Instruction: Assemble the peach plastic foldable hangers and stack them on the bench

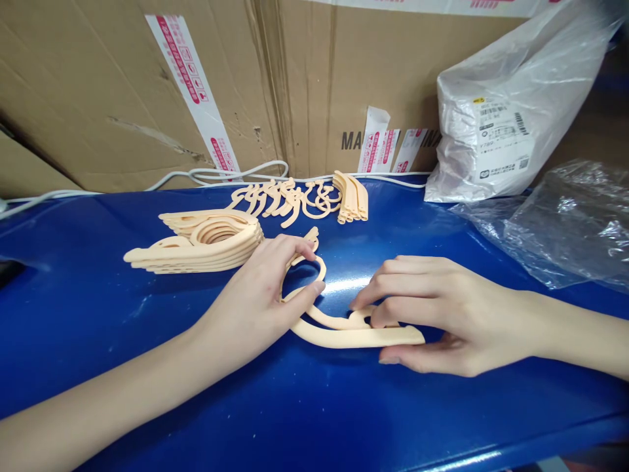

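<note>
Your left hand (282,282) is curling its thumb and forefinger partway closed, pinching the looped middle of a cream, curved plastic frame (354,337). Your right hand (442,314) is holding the frame's end, its bent fingers lying along the far side and its thumb along the near side. The frame is lying across the middle of the glossy blue surface (246,406), well in from the near edge. A neat stack of cream, winged plastic frames (211,257) is sitting just beyond your left hand. Towards the far edge, small cream plastic hooks (282,204) are lying beside a bundle of cream, slightly curved plastic bars (352,200).
</note>
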`<move>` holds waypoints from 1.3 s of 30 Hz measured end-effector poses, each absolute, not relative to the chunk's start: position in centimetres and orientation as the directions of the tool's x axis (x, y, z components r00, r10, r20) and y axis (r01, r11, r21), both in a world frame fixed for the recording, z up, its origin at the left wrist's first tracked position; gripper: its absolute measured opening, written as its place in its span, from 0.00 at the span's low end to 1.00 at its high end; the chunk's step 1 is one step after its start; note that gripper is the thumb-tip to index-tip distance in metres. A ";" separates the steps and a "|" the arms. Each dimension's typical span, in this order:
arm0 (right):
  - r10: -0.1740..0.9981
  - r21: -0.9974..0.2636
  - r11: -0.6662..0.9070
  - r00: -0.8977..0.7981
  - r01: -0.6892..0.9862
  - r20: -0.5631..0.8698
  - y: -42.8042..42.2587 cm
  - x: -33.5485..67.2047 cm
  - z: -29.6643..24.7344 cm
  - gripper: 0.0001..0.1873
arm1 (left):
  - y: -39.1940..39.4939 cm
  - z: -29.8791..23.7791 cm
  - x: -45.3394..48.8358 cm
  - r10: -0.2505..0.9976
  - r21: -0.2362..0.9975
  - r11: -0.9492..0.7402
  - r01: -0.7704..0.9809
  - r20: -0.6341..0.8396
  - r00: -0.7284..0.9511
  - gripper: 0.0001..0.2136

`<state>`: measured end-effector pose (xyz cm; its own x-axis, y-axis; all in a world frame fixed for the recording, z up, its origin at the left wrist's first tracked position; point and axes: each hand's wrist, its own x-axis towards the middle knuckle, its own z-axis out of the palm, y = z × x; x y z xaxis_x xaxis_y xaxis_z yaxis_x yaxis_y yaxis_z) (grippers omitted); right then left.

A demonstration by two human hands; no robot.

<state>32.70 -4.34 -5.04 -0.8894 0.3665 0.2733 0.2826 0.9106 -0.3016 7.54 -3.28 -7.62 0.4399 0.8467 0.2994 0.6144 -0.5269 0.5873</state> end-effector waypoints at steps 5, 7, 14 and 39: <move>0.398 -0.348 0.891 -0.870 0.291 0.292 -4.3 32.9 -5.2 0.06 | -3.3 -7.5 7.5 0.850 0.597 -0.520 0.611 0.288 0.441 0.11; 0.394 -0.356 0.890 -0.872 0.284 0.290 -4.3 32.9 -5.2 0.07 | -3.3 -7.4 7.6 0.849 0.597 -0.520 0.611 0.284 0.446 0.10; 0.343 -0.295 0.918 -0.901 0.263 0.265 -3.9 32.7 -5.4 0.13 | -3.4 -7.4 7.5 0.822 0.578 -0.558 0.596 0.288 0.490 0.09; 0.317 0.010 0.942 -0.898 0.336 0.306 -2.2 33.5 -6.3 0.18 | -2.9 -7.6 6.7 0.668 0.325 -0.742 0.586 0.276 0.691 0.22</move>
<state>33.54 -2.16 -6.34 -0.8979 0.3167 0.3057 0.3357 0.9419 0.0102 6.73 -2.87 -7.64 0.6914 0.6677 0.2760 0.5865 -0.7418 0.3252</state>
